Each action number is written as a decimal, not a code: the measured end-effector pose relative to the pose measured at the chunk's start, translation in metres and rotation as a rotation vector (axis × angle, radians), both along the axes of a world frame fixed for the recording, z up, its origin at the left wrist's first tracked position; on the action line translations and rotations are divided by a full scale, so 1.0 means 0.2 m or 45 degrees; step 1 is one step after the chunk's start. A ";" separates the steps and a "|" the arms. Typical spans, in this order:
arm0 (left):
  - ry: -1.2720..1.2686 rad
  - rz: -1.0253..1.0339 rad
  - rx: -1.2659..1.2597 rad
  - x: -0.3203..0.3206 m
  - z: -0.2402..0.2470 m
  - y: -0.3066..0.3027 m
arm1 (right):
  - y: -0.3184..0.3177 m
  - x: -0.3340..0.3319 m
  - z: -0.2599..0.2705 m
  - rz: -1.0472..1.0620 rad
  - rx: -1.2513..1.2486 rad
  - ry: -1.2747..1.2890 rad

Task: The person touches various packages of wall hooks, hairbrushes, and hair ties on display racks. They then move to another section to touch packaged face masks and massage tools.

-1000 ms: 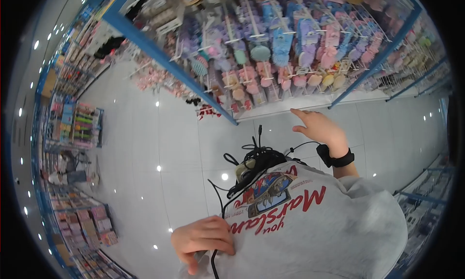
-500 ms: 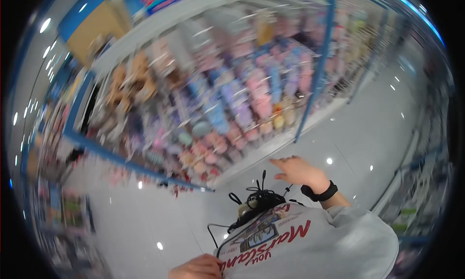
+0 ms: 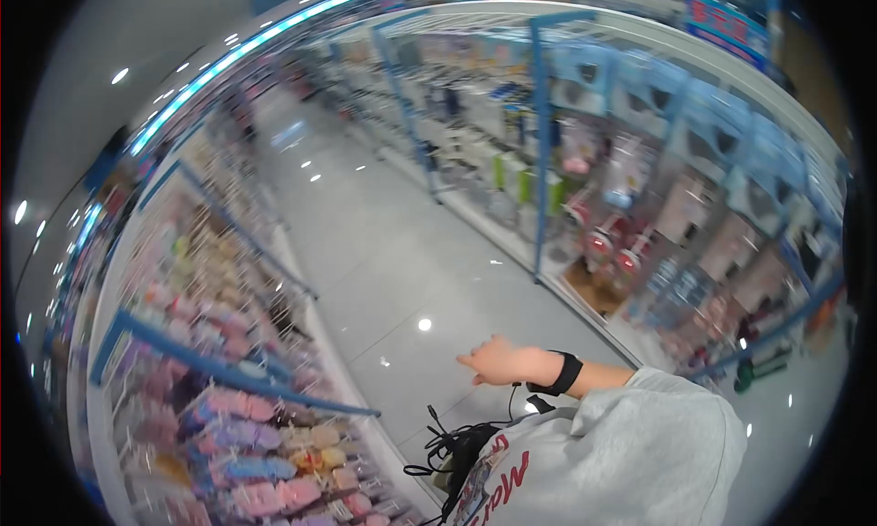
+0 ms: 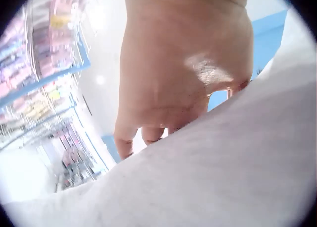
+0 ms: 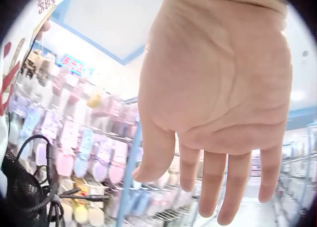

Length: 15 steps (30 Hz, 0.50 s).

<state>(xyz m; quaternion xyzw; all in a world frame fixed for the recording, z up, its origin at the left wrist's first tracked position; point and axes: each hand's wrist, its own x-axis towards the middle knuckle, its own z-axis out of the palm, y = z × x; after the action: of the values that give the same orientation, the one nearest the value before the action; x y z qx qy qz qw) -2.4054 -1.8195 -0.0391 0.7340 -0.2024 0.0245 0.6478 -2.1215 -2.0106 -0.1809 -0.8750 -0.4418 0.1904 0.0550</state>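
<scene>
My right hand (image 3: pixel 489 362) reaches forward at chest height over the aisle floor, fingers straight and spread, holding nothing. It wears a black wrist strap (image 3: pixel 562 375). The right wrist view shows the open palm (image 5: pixel 213 113) in front of a rack of pastel hair accessories (image 5: pixel 94 153). My left hand (image 4: pixel 183 78) is out of the head view. In the left wrist view it lies against my grey shirt (image 4: pixel 223 177), fingers pointing down and partly hidden by the cloth, with nothing seen in it. A bundle of black cables (image 3: pixel 457 448) hangs at my chest.
A glossy white floor (image 3: pixel 402 252) runs ahead as a long aisle. Blue-framed racks of pink and purple goods (image 3: pixel 228 416) line the left side close by. Shelves of packaged goods (image 3: pixel 658 206) line the right side.
The head view has swung from facing the accessory rack to looking down the aisle. The left hand at the shirt hem has left the head view. The right hand stays out and open.
</scene>
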 end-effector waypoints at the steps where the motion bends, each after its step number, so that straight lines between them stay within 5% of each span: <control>1: -0.008 -0.096 -0.011 0.06 0.00 0.03 | -0.12 -0.01 0.02 -0.082 -0.007 0.009; 6: -0.037 -0.502 -0.064 0.30 -0.03 0.10 | -0.57 -0.28 0.01 -0.674 -0.049 0.167; 10: -0.019 -0.768 -0.138 0.45 -0.09 0.06 | -0.71 -0.50 0.04 -0.871 -0.148 0.234; 15: 0.005 -1.025 -0.185 0.63 -0.09 -0.04 | -0.84 -0.56 0.05 -1.034 0.109 0.284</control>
<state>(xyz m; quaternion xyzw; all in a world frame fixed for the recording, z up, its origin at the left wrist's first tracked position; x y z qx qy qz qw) -2.2800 -1.8268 -0.0575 0.5486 -0.4698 -0.2182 0.6563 -2.2336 -2.1788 -0.1710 -0.9490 -0.0599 0.2282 0.2092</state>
